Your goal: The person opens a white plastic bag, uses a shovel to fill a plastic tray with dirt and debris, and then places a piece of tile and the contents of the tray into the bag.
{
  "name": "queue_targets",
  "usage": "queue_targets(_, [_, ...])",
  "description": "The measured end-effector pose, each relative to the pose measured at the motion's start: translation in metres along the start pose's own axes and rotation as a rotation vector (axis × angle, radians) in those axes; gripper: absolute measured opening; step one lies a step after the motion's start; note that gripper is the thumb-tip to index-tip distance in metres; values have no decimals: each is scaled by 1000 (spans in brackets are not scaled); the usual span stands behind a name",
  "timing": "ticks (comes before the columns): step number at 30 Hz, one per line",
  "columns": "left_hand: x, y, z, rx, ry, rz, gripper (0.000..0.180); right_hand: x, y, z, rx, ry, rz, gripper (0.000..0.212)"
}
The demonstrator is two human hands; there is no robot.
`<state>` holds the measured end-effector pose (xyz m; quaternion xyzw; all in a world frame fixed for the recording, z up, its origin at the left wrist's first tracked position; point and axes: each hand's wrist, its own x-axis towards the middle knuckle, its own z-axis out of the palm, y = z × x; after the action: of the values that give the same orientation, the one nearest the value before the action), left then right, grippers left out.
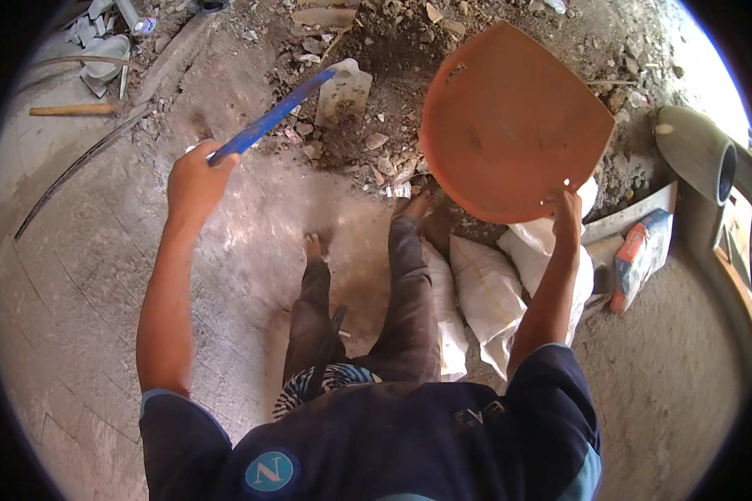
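My left hand [199, 185] wraps the blue-handled hoe [276, 121], blade at the rubble [378, 140], my right hand [566, 213] grips the orange pan [514, 125] beside it: seemingly scraping, which calls for the pan held low.

Free gap between blue handle [272, 118] and orange pan [514, 125], rubble [380, 140] below, white sacks [486, 288] as obstacle at right
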<state>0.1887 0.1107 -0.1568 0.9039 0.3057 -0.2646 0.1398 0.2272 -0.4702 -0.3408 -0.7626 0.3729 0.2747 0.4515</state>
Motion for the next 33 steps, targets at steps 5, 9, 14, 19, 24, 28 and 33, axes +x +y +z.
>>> queue_targets(5, [24,-11,-3,147,47,130,34,-108,38,11,24,162,205,26])
queue_targets(9, [34,-21,-16,78,120,198,47,-179,113,62,62,10,364,24])
queue_targets(14, [2,0,0,-493,-85,181,70,-249,208,124,133,-246,527,21])
queue_targets(19, [-29,-131,91,-1003,-96,195,86,-260,259,214,246,-397,664,21])
queue_targets(24, [-8,-266,293,-106,-409,-87,76,-215,312,260,343,-645,730,19])
queue_targets(28, [-4,-299,376,-250,-482,-109,65,-163,369,288,20,-751,763,11])
queue_targets(33, [5,-312,453,-27,-451,-95,58,-138,442,342,-42,-336,590,26])
